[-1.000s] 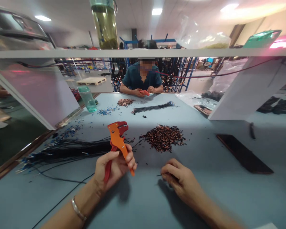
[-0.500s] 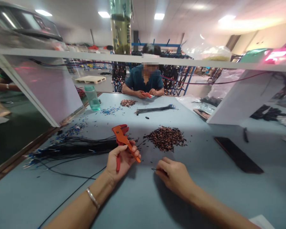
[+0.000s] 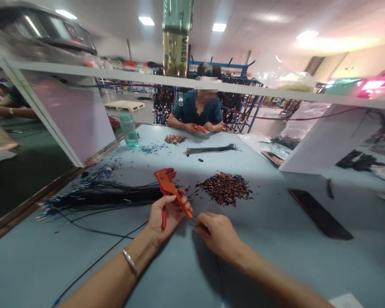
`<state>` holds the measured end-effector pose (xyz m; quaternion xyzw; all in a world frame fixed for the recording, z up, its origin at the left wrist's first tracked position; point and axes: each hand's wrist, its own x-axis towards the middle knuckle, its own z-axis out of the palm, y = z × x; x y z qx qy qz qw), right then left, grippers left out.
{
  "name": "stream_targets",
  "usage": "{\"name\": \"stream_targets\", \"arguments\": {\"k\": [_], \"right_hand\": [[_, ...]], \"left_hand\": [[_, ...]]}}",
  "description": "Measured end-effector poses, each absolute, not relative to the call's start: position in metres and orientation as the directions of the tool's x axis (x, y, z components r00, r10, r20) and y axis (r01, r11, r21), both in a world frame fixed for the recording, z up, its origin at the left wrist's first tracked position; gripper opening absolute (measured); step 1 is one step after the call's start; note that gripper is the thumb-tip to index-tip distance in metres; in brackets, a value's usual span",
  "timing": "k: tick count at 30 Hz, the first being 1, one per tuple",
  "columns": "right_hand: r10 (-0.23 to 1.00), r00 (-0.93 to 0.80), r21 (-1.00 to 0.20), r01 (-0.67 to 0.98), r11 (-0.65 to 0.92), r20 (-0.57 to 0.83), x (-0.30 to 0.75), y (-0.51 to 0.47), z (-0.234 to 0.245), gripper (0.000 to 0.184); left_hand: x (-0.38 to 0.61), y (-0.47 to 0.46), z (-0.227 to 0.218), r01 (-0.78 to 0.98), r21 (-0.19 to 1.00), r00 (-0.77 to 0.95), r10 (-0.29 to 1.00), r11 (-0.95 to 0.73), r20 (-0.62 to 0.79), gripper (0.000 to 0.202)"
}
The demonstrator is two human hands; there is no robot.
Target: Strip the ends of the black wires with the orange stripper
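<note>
Left hand (image 3: 168, 211) curled round pliers (image 3: 169, 185) near centre, right hand (image 3: 220, 234) pinching thin wire (image 3: 192, 225) just right of them; wire might slip, since only a short tip sticks out.

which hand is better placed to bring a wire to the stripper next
Probably the right hand: it pinches a thin black wire, whose tip points toward the left hand. The left hand seems occupied, holding the orange-and-red wire stripper.
</note>
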<state>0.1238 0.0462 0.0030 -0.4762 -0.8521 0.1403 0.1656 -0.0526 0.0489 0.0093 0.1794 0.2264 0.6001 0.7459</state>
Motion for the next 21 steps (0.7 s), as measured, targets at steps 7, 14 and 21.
{"name": "stream_targets", "arguments": {"k": [7,14,21], "right_hand": [[0.948,-0.233,-0.489,0.815,0.311,0.215,0.168,0.09,0.014,0.013],[0.912,-0.371,-0.701,0.603,0.381,0.176,0.199,0.06,0.026,0.015],[0.907,-0.278,-0.825,0.392,0.408,0.316,0.196,0.042,0.037,0.015]], "left_hand": [[-0.054,0.049,0.007,-0.792,0.563,0.217,0.971,0.236,-0.101,0.019],[-0.044,0.038,0.004,-0.628,0.697,0.452,0.891,0.346,-0.036,0.028],[-0.031,0.02,0.009,-0.486,0.726,0.659,0.75,0.487,-0.062,0.034]]}}
